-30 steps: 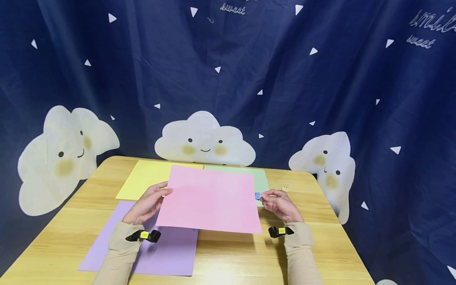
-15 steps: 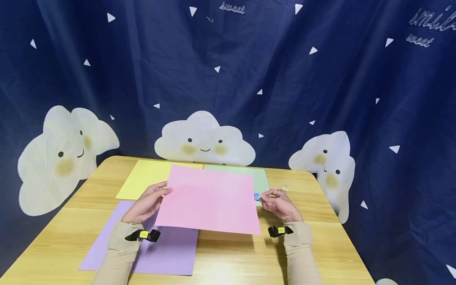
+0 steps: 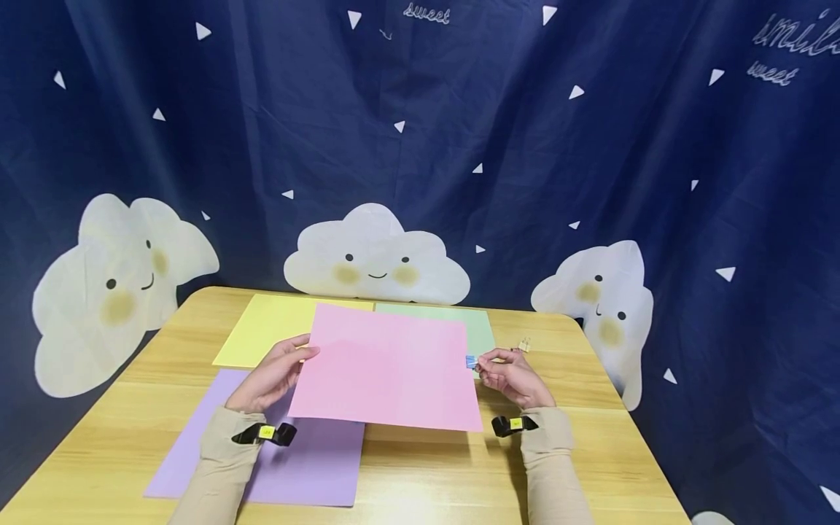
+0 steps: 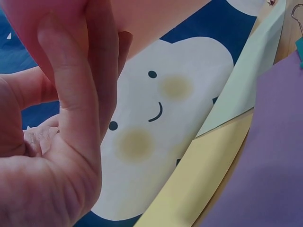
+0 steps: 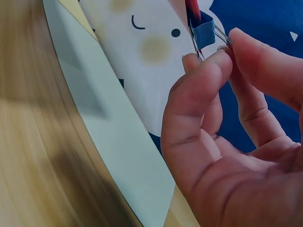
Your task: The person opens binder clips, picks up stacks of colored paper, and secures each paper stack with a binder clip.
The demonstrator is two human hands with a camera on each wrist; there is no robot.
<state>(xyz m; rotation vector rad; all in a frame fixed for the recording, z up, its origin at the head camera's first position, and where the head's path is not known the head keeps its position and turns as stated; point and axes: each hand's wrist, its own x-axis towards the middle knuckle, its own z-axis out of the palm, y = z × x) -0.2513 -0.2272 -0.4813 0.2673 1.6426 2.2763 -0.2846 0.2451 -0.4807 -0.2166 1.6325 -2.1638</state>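
Observation:
In the head view a pink sheet of paper (image 3: 387,368) is held up, tilted, above the table. My left hand (image 3: 275,375) grips its left edge, thumb on top and fingers underneath. At the right edge sits a blue binder clip (image 3: 471,362), which my right hand (image 3: 515,378) pinches by its wire handles. The right wrist view has the blue binder clip (image 5: 203,30) close up, with the paper's edge at its mouth; thumb and fingertips of the right hand (image 5: 236,127) press the handles. The left wrist view shows the left hand's fingers (image 4: 71,80) against the paper.
A purple sheet (image 3: 308,467) lies front left on the wooden table (image 3: 420,481), with a teal binder clip (image 4: 300,49) at its edge. Yellow (image 3: 262,335) and pale green (image 3: 482,332) sheets lie at the back. A pale yellow binder clip (image 3: 525,345) rests behind the right hand.
My right hand has moved slightly left, bringing the blue binder clip onto the pink paper's right edge. The left hand and the paper have barely shifted.

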